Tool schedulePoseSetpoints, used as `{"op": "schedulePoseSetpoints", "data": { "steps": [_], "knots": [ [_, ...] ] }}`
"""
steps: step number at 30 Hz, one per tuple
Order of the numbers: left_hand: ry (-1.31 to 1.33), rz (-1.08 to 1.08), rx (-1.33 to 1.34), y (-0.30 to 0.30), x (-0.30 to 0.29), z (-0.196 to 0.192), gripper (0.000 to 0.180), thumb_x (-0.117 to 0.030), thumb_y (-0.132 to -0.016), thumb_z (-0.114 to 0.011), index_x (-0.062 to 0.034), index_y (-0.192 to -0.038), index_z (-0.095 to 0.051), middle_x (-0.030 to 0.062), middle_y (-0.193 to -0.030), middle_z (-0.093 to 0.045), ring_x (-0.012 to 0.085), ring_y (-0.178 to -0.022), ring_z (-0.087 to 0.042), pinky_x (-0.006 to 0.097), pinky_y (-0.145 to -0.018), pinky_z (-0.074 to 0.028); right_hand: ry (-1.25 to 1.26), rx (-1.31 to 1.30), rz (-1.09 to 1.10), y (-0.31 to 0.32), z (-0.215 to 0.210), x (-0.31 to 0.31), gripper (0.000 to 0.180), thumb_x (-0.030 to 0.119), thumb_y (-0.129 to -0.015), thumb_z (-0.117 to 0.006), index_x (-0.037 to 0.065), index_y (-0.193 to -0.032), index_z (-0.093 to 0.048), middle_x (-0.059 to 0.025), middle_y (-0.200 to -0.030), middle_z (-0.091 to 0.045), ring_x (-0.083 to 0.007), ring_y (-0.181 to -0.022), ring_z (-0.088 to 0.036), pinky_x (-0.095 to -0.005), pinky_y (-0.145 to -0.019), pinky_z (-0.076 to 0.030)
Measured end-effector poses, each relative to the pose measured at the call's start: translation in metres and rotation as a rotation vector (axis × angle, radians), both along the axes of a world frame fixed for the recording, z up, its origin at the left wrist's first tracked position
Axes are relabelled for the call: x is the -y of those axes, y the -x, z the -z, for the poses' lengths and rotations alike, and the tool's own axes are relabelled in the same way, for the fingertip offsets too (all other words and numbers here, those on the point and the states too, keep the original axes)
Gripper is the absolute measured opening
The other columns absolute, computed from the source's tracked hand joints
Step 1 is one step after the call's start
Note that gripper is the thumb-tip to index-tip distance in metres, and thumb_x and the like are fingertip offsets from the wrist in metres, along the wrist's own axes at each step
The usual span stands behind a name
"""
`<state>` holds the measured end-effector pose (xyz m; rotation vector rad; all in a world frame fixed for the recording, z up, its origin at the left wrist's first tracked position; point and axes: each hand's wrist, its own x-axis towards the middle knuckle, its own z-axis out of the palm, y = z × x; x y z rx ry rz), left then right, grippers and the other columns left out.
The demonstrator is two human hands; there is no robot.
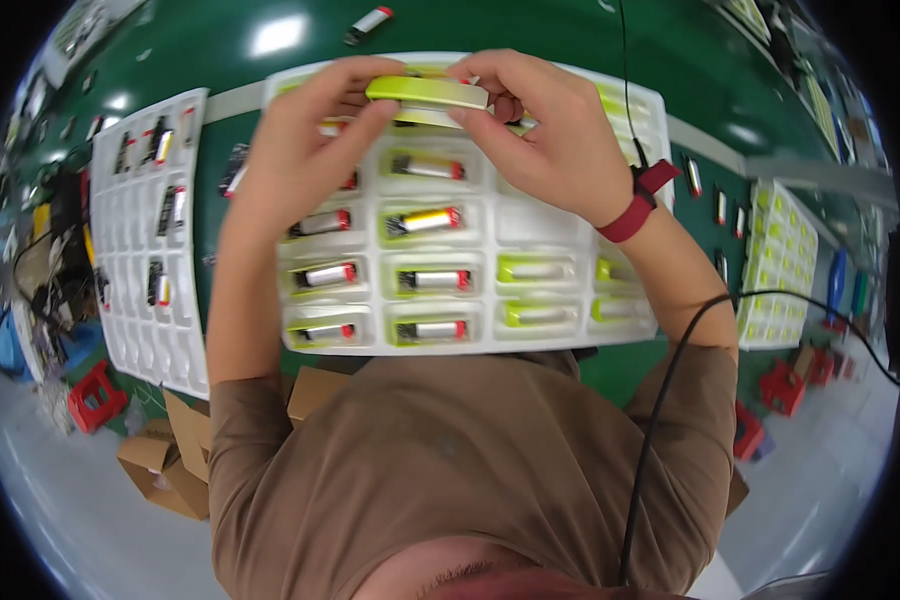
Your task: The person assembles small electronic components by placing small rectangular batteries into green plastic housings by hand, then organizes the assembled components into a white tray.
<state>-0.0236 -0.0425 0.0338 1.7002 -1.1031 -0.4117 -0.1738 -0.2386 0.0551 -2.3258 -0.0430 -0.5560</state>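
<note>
– Holding what?
– Pinching a yellow-green casing (425,91) by its ends, in fingers (371,124) of left hand (305,145) and right hand (560,130), over the white tray (532,232).
– Any risk?
– Perhaps slipping from that narrow grip onto red-ended cylinders (432,220) nested there, or jerking loose if snagged on the black cable (790,292).

One wide head-worn fisheye looks steeply down from close above; brown shirt (440,450) at six o'clock, green table (500,25) toward twelve

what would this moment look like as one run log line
left hand: holds yellow-green piece, left end; right hand: same piece, right end; below: white tray, red-ended cylinders in pockets
</note>
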Motion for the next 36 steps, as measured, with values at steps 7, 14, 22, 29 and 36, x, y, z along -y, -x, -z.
{"op": "schedulePoseSetpoints", "data": {
  "steps": [7, 14, 22, 29, 36],
  "knots": [
    [-0.036, 0.433, 0.274, 0.056, 0.004, -0.041, 0.029, -0.003, -0.080, -0.073, -0.0026, -0.109, -0.070, 0.0085, -0.107, -0.063, 0.0221, -0.097, -0.064, 0.033, -0.083, -0.050, 0.106, -0.379, 0.011, 0.116, 0.007, 0.034, 0.013, 0.008, -0.085, -0.070, 0.004, -0.098, -0.068, -0.0129, -0.088, -0.065, -0.0313, -0.083, -0.063, -0.0414, -0.075, -0.050],
    [-0.190, 0.737, 0.695, 0.108, 0.022, 0.006, 0.012, -0.010, -0.075, -0.067, -0.0049, -0.086, -0.066, 0.0061, -0.097, -0.058, 0.0219, -0.098, -0.058, 0.034, -0.084, -0.047, 0.331, -0.308, 0.041, 0.114, 0.019, 0.029, 0.010, 0.006, -0.083, -0.071, 0.006, -0.092, -0.068, -0.0094, -0.094, -0.058, -0.0310, -0.092, -0.057, -0.0415, -0.082, -0.045],
    [-0.178, 0.648, 0.281, 0.086, 0.022, -0.013, 0.012, -0.003, -0.086, -0.061, -0.0069, -0.097, -0.060, 0.0061, -0.102, -0.060, 0.0200, -0.089, -0.057, 0.032, -0.077, -0.046, 0.430, -0.076, 0.064, -0.028, 0.022, 0.110, 0.025, 0.016, -0.103, -0.056, 0.005, -0.124, -0.062, -0.0137, -0.120, -0.069, -0.0361, -0.104, -0.068, -0.0492, -0.094, -0.054],
    [0.083, -0.068, -0.778, 0.025, 0.028, -0.028, 0.036, -0.033, -0.111, -0.042, -0.0029, -0.114, -0.060, -0.0004, -0.083, -0.052, 0.0083, -0.073, -0.050, 0.024, -0.065, -0.042, 0.318, -0.235, -0.164, -0.128, 0.107, 0.116, 0.059, 0.007, -0.091, -0.063, 0.007, -0.148, -0.048, -0.0176, -0.149, -0.051, -0.0349, -0.136, -0.049, -0.0418, -0.116, -0.039],
    [0.311, -0.074, -0.775, -0.022, 0.005, 0.008, 0.037, -0.034, -0.110, -0.043, -0.0018, -0.114, -0.061, 0.0019, -0.079, -0.057, 0.0115, -0.068, -0.054, 0.025, -0.059, -0.044, 0.496, -0.255, -0.112, -0.163, 0.111, 0.102, 0.026, 0.017, -0.092, -0.065, 0.013, -0.117, -0.071, -0.0083, -0.112, -0.068, -0.0310, -0.104, -0.065, -0.0442, -0.092, -0.053]
  ]
}}
